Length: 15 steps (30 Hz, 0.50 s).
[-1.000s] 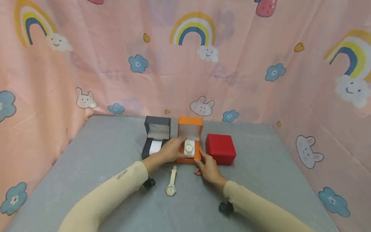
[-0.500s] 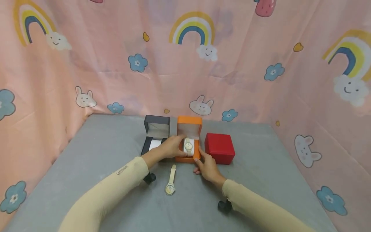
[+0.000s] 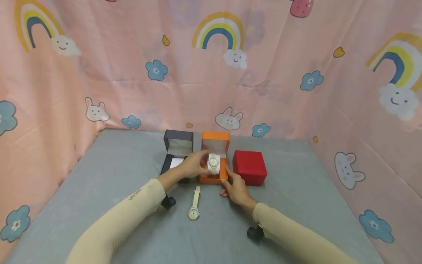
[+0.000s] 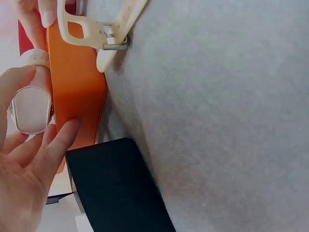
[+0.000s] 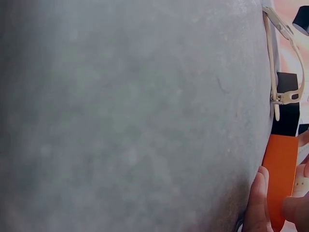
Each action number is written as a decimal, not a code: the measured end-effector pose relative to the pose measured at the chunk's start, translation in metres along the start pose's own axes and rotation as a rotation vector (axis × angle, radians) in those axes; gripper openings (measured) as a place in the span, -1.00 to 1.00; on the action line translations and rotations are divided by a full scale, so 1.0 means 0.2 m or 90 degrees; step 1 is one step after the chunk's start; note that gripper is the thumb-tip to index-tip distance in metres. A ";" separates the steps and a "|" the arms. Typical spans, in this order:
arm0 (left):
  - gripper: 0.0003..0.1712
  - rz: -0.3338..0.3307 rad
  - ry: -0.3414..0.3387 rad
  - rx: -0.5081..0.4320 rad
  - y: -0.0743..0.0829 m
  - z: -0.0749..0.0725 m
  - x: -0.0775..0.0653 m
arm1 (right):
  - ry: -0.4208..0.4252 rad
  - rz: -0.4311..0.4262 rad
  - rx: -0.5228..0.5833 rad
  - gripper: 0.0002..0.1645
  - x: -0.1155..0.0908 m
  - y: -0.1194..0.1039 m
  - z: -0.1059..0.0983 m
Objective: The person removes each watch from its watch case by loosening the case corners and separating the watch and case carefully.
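Note:
My left hand (image 3: 195, 165) holds a white watch cushion (image 4: 32, 108) by its side, thumb in front and fingers behind. A cream-strapped wristwatch (image 3: 213, 162) is wrapped round that cushion. Both are at the mouth of an open orange watch box (image 3: 214, 180), with part of the box's inside showing below the cushion. My right hand (image 3: 238, 189) grips the box's front right corner, thumb on the front wall (image 5: 280, 164) and fingers along the side. A second cream wristwatch (image 3: 193, 213) lies on the grey table in front of the box, its strap pointing away from me.
An open black watch box (image 3: 179, 139) with a white cushion (image 3: 176, 162) stands left of the orange one, partly behind my left hand. A closed red box (image 3: 249, 167) stands close on the right. A pink patterned curtain (image 3: 184, 95) hangs behind the grey table (image 3: 132, 157).
My left hand has raised the cushion and wristwatch slightly, and more of the orange box's inside shows beneath. My right hand stays at the box corner.

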<state>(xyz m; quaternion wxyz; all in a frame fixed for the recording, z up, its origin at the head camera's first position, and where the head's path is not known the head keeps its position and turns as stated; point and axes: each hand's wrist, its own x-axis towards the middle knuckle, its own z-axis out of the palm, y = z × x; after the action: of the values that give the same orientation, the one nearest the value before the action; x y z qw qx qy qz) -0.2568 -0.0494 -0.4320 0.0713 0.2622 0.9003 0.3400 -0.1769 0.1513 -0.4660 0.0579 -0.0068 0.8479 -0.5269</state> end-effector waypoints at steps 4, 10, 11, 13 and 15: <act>-0.12 -0.002 -0.001 -0.008 -0.01 -0.01 -0.01 | -0.005 0.007 -0.002 -0.14 0.00 0.00 0.00; -0.11 -0.013 -0.006 -0.046 0.00 -0.03 -0.02 | -0.004 0.014 0.007 -0.15 0.01 0.00 0.00; -0.11 -0.012 -0.007 -0.053 -0.01 -0.03 -0.02 | -0.004 0.012 0.009 -0.15 0.01 0.01 0.00; -0.11 -0.008 -0.012 -0.062 -0.01 -0.04 -0.02 | -0.004 0.007 0.010 -0.16 0.01 0.01 0.00; -0.11 -0.007 -0.016 -0.071 -0.02 -0.04 -0.03 | -0.005 0.003 0.007 -0.15 0.01 0.01 0.00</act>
<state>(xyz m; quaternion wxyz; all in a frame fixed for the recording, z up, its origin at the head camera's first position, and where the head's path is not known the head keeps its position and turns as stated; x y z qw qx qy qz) -0.2561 -0.0592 -0.4281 0.0992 0.2573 0.8805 0.3856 -0.1796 0.1513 -0.4679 0.0623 -0.0063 0.8447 -0.5316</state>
